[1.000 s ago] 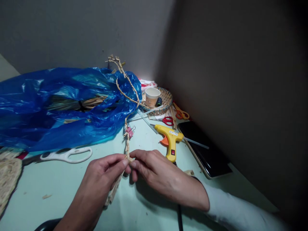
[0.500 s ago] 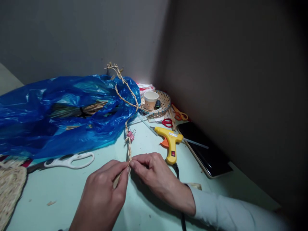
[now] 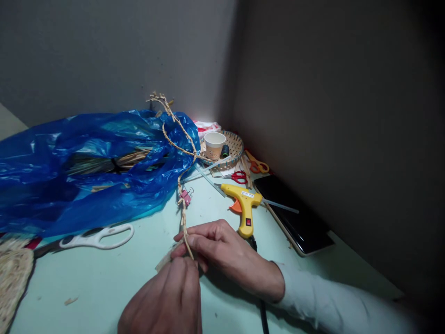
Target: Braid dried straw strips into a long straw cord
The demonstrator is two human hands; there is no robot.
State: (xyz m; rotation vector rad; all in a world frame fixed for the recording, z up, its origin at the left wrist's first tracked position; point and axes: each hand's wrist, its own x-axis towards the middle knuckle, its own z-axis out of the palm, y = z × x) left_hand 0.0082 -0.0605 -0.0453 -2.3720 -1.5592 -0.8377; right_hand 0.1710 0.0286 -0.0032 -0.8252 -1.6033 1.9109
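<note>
A braided straw cord (image 3: 182, 218) runs from the blue bag across the pale green table (image 3: 104, 283) to my hands. A pink binder clip (image 3: 187, 196) is clamped on it partway along. My right hand (image 3: 222, 255) pinches the cord's near end between thumb and fingers. Just below it, my left hand (image 3: 170, 299) is closed on the loose straw strands at that same end, its knuckles facing me. Both hands touch each other over the table.
A blue plastic bag (image 3: 86, 162) of straw lies at left. White scissors (image 3: 93, 236) lie before it. A yellow glue gun (image 3: 243, 204), red scissors (image 3: 238, 176), orange scissors (image 3: 257, 164), a paper cup (image 3: 213, 144) in a woven basket (image 3: 236, 144) and a dark tablet (image 3: 295, 218) sit right. A woven piece (image 3: 12, 273) lies far left.
My left hand has drawn back toward me and turned knuckles-up, pulling the straw strands down. My right hand slid slightly nearer along the cord. The view shifted a little.
</note>
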